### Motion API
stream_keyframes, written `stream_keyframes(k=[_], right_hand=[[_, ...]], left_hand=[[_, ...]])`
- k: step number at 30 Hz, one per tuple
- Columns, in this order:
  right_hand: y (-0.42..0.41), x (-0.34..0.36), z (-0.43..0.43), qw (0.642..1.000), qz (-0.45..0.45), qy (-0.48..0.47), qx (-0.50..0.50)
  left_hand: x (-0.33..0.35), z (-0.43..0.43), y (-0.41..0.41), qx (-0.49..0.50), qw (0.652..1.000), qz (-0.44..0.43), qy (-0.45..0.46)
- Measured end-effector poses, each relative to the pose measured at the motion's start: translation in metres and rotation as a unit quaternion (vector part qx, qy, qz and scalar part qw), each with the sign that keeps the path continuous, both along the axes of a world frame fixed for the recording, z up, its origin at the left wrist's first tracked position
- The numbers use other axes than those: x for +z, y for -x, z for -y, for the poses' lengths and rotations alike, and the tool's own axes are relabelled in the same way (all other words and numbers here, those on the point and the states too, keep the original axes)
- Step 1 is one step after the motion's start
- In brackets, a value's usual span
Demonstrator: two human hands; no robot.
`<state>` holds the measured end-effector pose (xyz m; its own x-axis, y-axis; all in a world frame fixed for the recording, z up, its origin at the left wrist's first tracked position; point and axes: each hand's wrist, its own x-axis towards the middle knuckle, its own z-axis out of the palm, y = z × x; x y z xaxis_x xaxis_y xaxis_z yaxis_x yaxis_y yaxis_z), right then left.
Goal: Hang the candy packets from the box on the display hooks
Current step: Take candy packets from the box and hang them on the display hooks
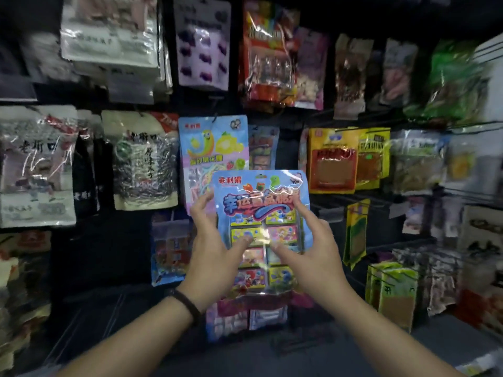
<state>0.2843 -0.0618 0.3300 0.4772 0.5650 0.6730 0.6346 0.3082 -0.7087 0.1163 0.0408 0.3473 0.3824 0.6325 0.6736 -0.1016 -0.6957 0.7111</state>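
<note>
hands: left (215, 248), right (313, 248) | grip candy packet (261, 202) edges | upright

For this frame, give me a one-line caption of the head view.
Both hands, left hand and right hand, hold a blue candy packet up before a wall of hanging snack packets.

Left hand (215, 246) and right hand (310, 248) grip blue candy packet (261, 210) upright before hanging snack packets (213, 148).
</note>
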Motion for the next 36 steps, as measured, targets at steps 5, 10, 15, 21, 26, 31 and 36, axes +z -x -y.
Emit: stream_keyframes(k=[5, 10, 15, 21, 26, 31, 36], right_hand=[[-0.032, 0.060, -0.018, 0.999, 0.001, -0.021, -0.043], [-0.070, 0.120, -0.048, 0.998, 0.029, -0.028, -0.054], [-0.106, 0.163, -0.081, 0.996, 0.050, -0.027, -0.075], [-0.131, 0.175, -0.117, 0.997, 0.018, -0.020, -0.078], [-0.146, 0.179, -0.137, 0.995, 0.023, 0.008, -0.093], [-0.160, 0.177, -0.155, 0.994, 0.041, 0.053, -0.090], [-0.173, 0.186, -0.189, 0.984, 0.043, 0.124, -0.119]], left_hand=[[0.069, -0.016, -0.035, 0.001, 0.992, -0.069, -0.104], [0.122, -0.046, -0.074, 0.027, 0.978, -0.141, -0.152], [0.161, -0.079, -0.108, 0.060, 0.967, -0.178, -0.170], [0.185, -0.109, -0.137, 0.073, 0.965, -0.203, -0.149], [0.185, -0.125, -0.148, 0.092, 0.962, -0.209, -0.147], [0.187, -0.136, -0.155, 0.112, 0.944, -0.279, -0.134], [0.197, -0.150, -0.151, 0.158, 0.904, -0.379, -0.118]])
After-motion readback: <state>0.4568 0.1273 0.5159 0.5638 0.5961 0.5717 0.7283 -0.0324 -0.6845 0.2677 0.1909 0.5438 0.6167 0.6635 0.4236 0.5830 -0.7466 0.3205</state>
